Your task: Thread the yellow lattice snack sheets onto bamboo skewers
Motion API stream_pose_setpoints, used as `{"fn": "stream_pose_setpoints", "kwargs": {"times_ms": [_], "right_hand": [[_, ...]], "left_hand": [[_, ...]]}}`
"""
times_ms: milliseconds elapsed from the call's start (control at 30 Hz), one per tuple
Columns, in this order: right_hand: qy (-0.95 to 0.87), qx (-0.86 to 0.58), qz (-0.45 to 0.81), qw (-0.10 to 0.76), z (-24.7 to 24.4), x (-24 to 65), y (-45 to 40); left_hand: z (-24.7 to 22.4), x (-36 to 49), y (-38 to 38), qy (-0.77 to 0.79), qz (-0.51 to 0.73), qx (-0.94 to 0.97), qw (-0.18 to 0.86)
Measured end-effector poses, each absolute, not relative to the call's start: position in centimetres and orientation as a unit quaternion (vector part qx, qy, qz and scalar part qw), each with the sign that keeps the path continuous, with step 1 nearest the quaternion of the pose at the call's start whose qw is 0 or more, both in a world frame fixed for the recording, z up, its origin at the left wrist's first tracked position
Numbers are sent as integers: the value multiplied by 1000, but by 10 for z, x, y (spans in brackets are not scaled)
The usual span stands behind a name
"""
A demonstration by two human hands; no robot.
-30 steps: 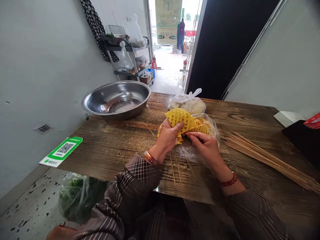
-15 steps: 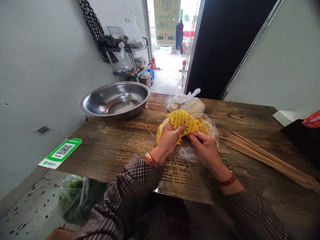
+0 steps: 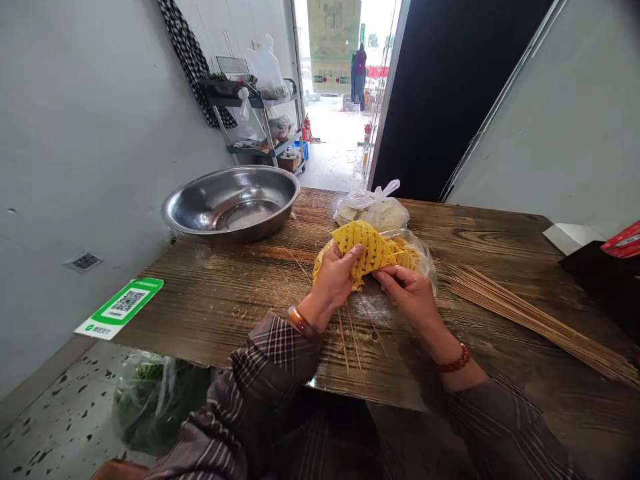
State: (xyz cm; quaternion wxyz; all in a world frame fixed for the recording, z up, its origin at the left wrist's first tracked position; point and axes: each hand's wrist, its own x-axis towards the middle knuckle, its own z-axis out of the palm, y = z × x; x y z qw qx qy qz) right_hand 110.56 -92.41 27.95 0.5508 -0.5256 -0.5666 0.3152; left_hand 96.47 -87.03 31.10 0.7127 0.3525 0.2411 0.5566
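My left hand (image 3: 336, 275) is closed round a yellow food sheet (image 3: 363, 241) with rows of small slits, its thumb lying across the front. At the sheet's lower right edge my right hand (image 3: 410, 287) pinches with thumb and forefinger; whether a stick is also between those fingers is hidden. Behind and under the hands, more yellow pieces (image 3: 404, 252) lie in an opened clear plastic bag (image 3: 424, 257). Several thin wooden skewers (image 3: 356, 340) rest on the table just below my left hand, pointing towards me.
A wide steel basin (image 3: 233, 203) stands at the back left of the wooden table (image 3: 210, 293). Beyond the yellow pieces sits a tied plastic bag (image 3: 373, 208). A skewer bundle (image 3: 535, 320) lies right, near a black box (image 3: 600, 280). A green QR card (image 3: 123, 307) is at the left edge.
My left thumb has shifted slightly on the yellow sheet, and the sheet has turned a little. My right hand keeps its pinch at the edge. The view has tilted slightly.
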Motion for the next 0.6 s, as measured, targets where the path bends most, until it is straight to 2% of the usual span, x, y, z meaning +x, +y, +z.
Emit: {"fn": "stream_pose_setpoints", "kwargs": {"times_ms": [600], "right_hand": [[-607, -515, 251, 551, 278, 1113, -922]], "left_hand": [[313, 966, -873, 207, 535, 334, 748]]}}
